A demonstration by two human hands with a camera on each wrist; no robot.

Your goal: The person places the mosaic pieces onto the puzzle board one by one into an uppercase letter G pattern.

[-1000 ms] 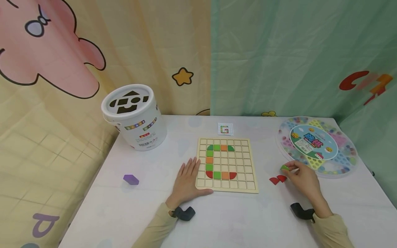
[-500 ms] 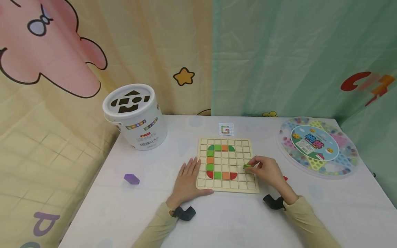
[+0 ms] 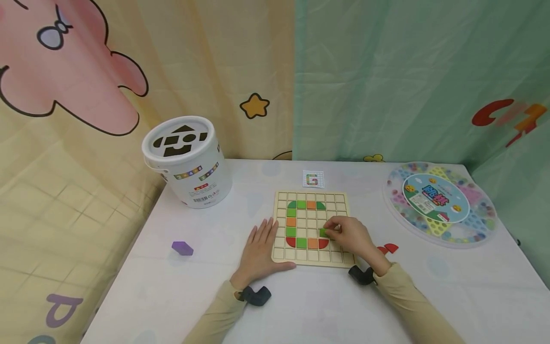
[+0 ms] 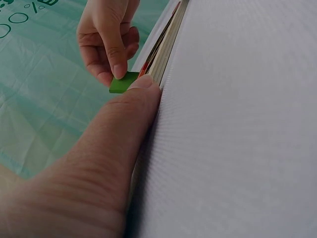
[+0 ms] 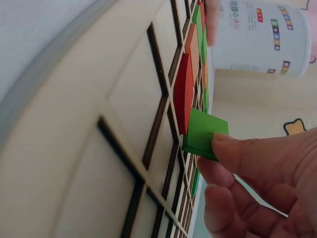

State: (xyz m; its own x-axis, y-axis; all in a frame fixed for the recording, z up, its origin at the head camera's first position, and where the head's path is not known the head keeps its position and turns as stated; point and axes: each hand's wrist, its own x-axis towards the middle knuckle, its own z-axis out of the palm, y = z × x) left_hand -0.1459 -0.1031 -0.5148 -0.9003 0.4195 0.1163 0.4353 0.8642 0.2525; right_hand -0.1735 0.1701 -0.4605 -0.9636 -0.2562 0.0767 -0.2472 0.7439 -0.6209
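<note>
My right hand (image 3: 350, 235) pinches a green square tile (image 5: 204, 130) between thumb and fingers. In the right wrist view the tile is tilted, its lower edge right at the grid, beside a red quarter-round tile (image 5: 183, 94). My left hand (image 3: 258, 251) lies with straight fingers across the left edge of the wooden grid board (image 3: 343, 260), its thumb (image 4: 114, 134) along the near edge. Green, orange and red tiles on the board form a C-like outline, with rounded pieces at its corners. Above the board lies a small card (image 3: 313, 179) with a coloured G on a grid.
Two red quarter-round tiles (image 3: 391, 248) lie right of the board, partly behind the right wrist. A purple block (image 3: 183, 248) is at the left. A white bucket (image 3: 202, 186) with a shape-cut lid stands back left; a round clear game case (image 3: 477, 224) lies back right.
My right hand has carried the green tile leftward from beside the red pieces to the board, just above the red tile at the outline's lower right. My left hand stays in place.
</note>
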